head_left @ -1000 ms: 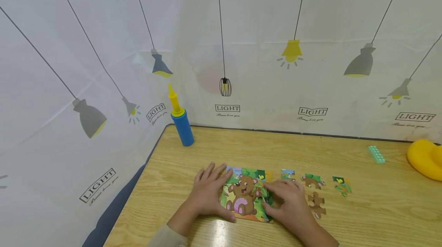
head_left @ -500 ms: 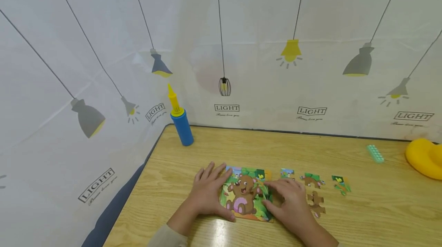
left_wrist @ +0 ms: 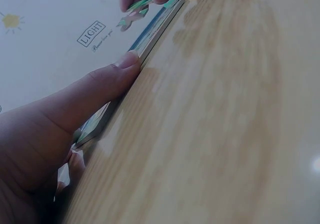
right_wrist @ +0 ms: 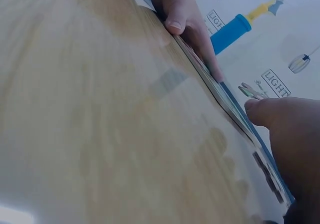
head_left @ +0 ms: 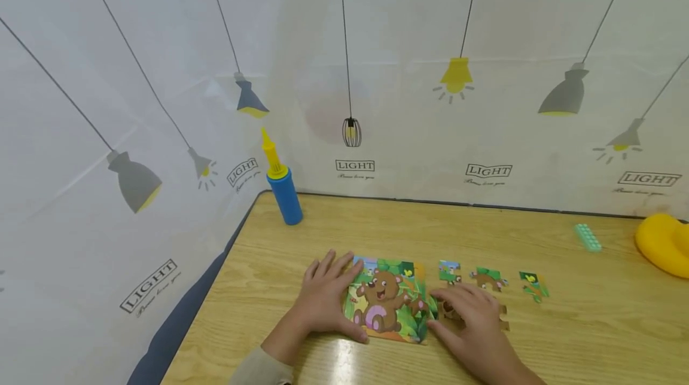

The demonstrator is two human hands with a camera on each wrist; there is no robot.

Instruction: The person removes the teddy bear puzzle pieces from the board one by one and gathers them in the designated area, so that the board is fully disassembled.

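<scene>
A square puzzle board (head_left: 379,301) with a picture of a brown bear lies flat on the table. My left hand (head_left: 325,298) is spread along its left side, thumb (left_wrist: 112,76) against the near edge and the other fingers straight. Just off the board's right edge, my right hand (head_left: 473,319) pinches a small puzzle piece (left_wrist: 132,17) between thumb and fingers. That piece shows green and brown and is held above the surface. To the right lie loose pieces: a blue-green one (head_left: 449,270), a brown-and-green one (head_left: 488,278) and one with a yellow figure (head_left: 533,284). A brown piece (head_left: 504,317) is mostly hidden behind my right hand.
A blue and yellow hand pump (head_left: 285,196) stands at the table's far left corner. Toward the far right are a mint-green studded block (head_left: 587,237) and a yellow rounded object (head_left: 663,246), cut off by the frame. A lamp-printed sheet (head_left: 404,134) hangs behind the wooden table.
My right hand has shifted right, off the board's edge, with a piece pinched in it. The board's right side is now uncovered. My left hand has stayed in place.
</scene>
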